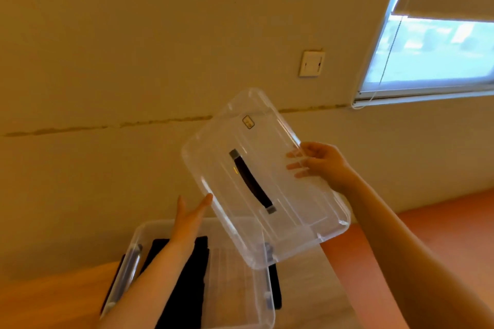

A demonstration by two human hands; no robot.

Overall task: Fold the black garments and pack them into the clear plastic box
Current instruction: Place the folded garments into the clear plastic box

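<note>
- Head view: the right hand (322,164) held the clear lid (264,181) by its right long edge, the thumb on the near face and the fingers (295,165) curled behind, seen through the plastic.
- The lid was tilted in the air above the clear plastic box (256,299), its lower corner overlapping the box's far right rim; a black handle (252,181) ran along the lid's middle and a small label (248,122) sat near its upper end.
- The left hand (191,215) was stretched out flat, fingers straight and together, its fingertips touching or just beside the lid's lower left edge; it grasped nothing.
- The box stood open on the wooden table (53,299), and the folded black garments (187,283) lay in its left half, partly hidden by the left forearm.
- Another strip of black fabric (275,286) showed just outside the box's right wall.
- Behind were a beige wall, a wall switch (311,63) and a window (433,51) with a half-lowered blind.
</note>
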